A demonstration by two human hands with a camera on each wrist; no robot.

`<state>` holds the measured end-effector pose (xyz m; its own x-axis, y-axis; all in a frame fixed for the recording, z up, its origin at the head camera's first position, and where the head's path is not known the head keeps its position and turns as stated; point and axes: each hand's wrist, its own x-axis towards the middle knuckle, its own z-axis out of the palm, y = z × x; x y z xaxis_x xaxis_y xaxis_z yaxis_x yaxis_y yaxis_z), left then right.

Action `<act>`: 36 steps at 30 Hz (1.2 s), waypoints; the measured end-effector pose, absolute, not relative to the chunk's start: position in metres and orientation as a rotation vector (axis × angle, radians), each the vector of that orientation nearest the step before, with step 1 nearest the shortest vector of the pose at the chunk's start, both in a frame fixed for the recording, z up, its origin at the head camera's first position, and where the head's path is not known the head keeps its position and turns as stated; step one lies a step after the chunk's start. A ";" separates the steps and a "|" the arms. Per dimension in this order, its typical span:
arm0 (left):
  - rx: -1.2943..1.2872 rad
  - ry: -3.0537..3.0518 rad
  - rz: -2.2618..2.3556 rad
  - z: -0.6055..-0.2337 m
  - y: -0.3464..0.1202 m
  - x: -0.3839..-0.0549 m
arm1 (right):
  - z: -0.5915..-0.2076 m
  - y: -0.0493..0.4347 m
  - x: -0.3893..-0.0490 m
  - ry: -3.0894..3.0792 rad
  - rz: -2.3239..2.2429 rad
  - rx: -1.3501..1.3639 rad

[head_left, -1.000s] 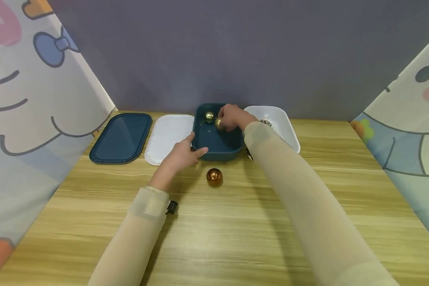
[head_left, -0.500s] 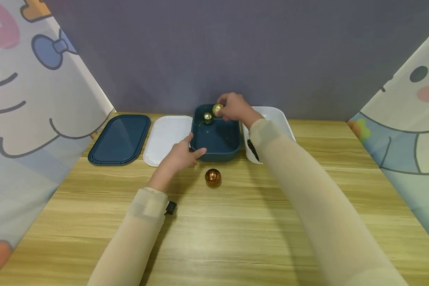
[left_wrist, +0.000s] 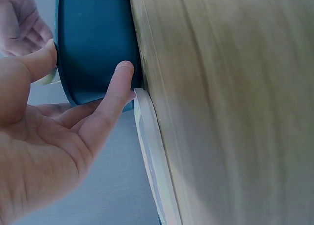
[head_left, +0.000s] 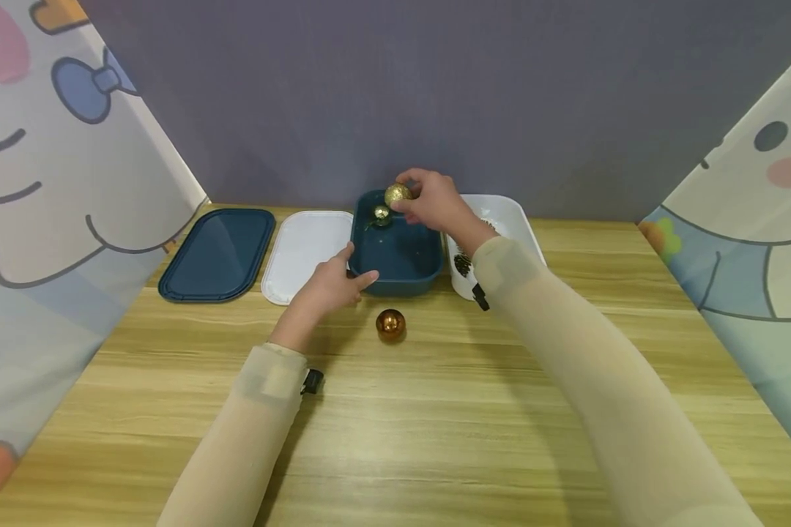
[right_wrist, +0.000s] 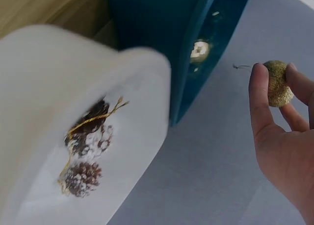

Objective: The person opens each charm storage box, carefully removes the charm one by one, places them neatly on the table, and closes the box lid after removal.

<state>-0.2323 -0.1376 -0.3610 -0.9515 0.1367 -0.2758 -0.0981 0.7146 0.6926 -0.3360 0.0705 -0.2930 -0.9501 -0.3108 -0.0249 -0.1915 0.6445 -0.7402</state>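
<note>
Wood-grain table [head_left: 474,424] | right fingers [right_wrist: 259,85] pinch gold ball [right_wrist: 278,85] above blue bin [head_left: 398,256] | left fingers [left_wrist: 113,93] spread, touching bin

Inspection of the head view and both wrist views finds no readable text, label, brand, number or sign. With the dark blue box [head_left: 398,267] taken as the clock's centre, no lettering can be made out on it, on the white box [head_left: 517,219] at three o'clock, or on the white lid [head_left: 306,249] and dark blue lid [head_left: 217,256] at nine. The side panels [head_left: 59,219] at nine and three o'clock carry cartoon print without legible characters.
</note>
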 end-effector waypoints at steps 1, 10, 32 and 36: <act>0.029 2.615 1.079 -0.361 -0.138 -0.232 | -0.292 0.070 -0.333 2.699 -1.221 -0.417; 0.030 2.614 1.085 -0.362 -0.139 -0.234 | -0.289 0.071 -0.306 2.691 -1.329 -0.475; 0.034 2.619 1.091 -0.361 -0.135 -0.233 | -0.297 0.095 -0.248 2.714 -1.354 -0.717; 0.021 2.618 1.095 -0.362 -0.133 -0.231 | -0.300 0.103 -0.237 2.703 -1.347 -0.791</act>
